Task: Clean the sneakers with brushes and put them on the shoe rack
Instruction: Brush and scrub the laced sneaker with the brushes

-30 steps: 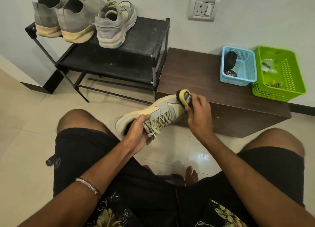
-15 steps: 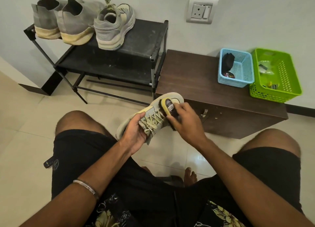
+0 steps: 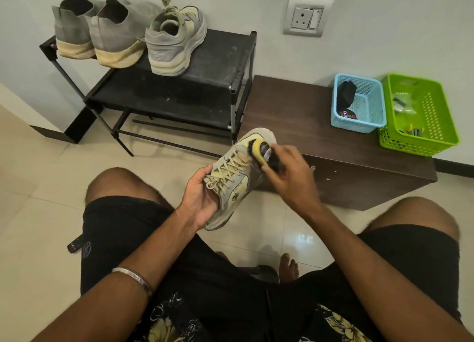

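The left hand (image 3: 202, 198) grips the sneaker (image 3: 236, 177) at heel and collar, above the knees. The right hand (image 3: 289, 177) clasps the brush (image 3: 261, 153) against the toe. Upper likely soft; support the firmer sole.

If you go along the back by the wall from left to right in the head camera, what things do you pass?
Two grey slip-on shoes → grey lace-up sneaker on the black metal shoe rack → white wall socket → small blue plastic basket → bright green plastic basket.
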